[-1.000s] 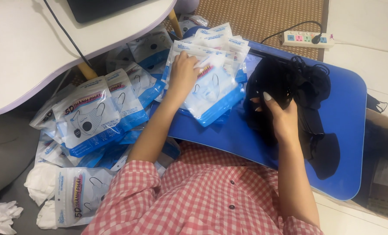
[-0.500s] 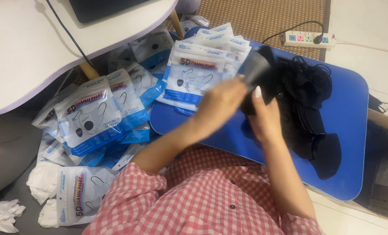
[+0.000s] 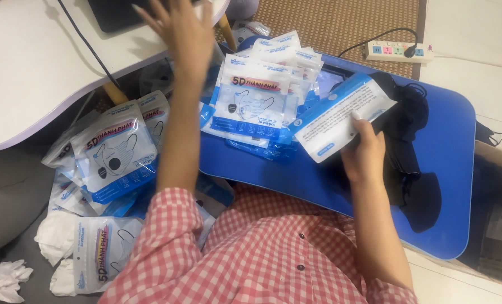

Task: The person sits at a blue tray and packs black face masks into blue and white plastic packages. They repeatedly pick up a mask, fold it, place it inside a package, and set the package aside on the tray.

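We are looking down over a red-checked shirt (image 3: 273,253) at a blue lap bench (image 3: 448,169). Our right hand (image 3: 363,155) is gripping a white-and-blue mask packet (image 3: 341,115) by its lower edge, fingers closed on it, the printed back facing up and the packet tilted over the middle of the bench. Our left hand (image 3: 180,28) is raised high, fingers spread wide and holding nothing, hovering over the edge of the white desk (image 3: 31,73) at the upper left.

Just left of the held packet, a fanned stack of sealed packets (image 3: 259,101) is lying on the bench's far-left part, some overhanging its edge. To the right of the right hand, a heap of loose black masks (image 3: 414,169) is resting on the bench, partly hidden under the held packet; one mask is trailing toward the near-right corner.

On the floor to the left, below the desk, more packets (image 3: 113,149) are piled loosely, with one (image 3: 96,256) lying near our left elbow. Crumpled white material (image 3: 3,276) is lying at the lower-left corner; we cannot tell what it is.

Beyond the bench, a white power strip (image 3: 397,52) with a black plug in it is sitting where the woven mat (image 3: 329,22) is meeting the pale floor. A dark cable (image 3: 82,39) is running across the desk.
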